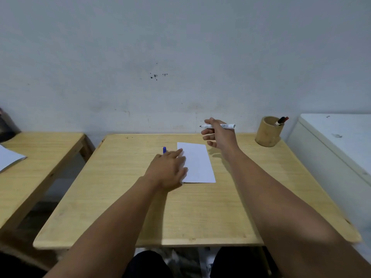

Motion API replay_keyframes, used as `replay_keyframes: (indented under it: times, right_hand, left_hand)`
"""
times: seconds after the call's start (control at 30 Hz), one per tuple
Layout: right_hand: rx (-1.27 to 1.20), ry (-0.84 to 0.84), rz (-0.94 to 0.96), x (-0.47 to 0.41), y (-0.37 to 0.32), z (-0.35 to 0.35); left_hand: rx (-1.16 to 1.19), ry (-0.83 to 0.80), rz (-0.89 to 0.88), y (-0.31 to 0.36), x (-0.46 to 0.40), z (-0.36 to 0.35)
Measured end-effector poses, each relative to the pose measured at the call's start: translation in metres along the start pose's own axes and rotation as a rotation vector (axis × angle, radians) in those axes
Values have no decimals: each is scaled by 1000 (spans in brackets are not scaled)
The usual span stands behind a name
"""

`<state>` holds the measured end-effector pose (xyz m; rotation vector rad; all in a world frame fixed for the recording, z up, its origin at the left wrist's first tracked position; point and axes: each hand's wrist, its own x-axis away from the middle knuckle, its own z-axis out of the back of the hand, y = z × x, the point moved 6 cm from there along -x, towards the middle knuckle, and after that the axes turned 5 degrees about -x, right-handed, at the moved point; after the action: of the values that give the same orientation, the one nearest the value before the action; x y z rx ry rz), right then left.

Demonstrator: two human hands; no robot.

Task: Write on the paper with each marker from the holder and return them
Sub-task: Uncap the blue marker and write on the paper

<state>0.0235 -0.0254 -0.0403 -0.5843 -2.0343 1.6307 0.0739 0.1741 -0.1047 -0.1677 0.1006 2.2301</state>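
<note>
Gripping a white marker [222, 126] between thumb and fingers, the right hand [217, 135] is raised above the far edge of the wooden table [120, 197], at about one o'clock from the paper [197, 163]. The marker lies nearly level, its uncapped dark tip pointing toward nine o'clock and its tail toward three o'clock. The other fingers curl loosely below it, slightly apart.

The left hand [169, 169] lies flat, palm down, with fingers stretched and close together, pressing the paper's left edge; the fingertips overlap the sheet. The paper lies near the table's middle, a little beyond it, its long sides running roughly from twelve to six o'clock and its surface apparently blank. A blue cap [164, 150] lies on the table at eleven o'clock from the left hand, just beside the paper's far left corner.

The bamboo holder [268, 132] stands upright in the table's far right corner, at two o'clock from the paper, with two markers [281, 121] leaning against its right rim. Bare wood lies between paper and holder, and a wide clear stretch runs from the paper to the near edge. A white cabinet [331, 149] adjoins the right edge; a second table [40, 157] stands apart at nine o'clock, separated by a gap.
</note>
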Motion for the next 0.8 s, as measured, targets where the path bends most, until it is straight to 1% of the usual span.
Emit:
replay_keyframes:
  times: [0.07,0.17,0.23,0.37,0.5,0.6,0.7,0.8]
  right_hand:
    - [24,-4,15,4,4,-2]
    - [128,15,63,4,14,-8]
    - [158,32,62,1,22,-16]
    - [216,5,68,-9,41,-40]
    - [325,46,47,-23,62,-59]
    - [302,72,34,-28,83,-62]
    - [335,123,44,-30,95,-57]
    - [315,132,58,-33,97,-58]
  left_hand:
    - [13,-25,-6,0,8,-9]
    - [64,-3,29,1,16,-17]
    - [103,11,60,4,19,-21]
    - [131,45,87,5,20,-24]
    - [136,47,90,3,20,-25]
    - [177,31,94,2,19,-24]
    - [218,-11,76,-2,17,-21]
    - [153,-33,18,-10,21,-20]
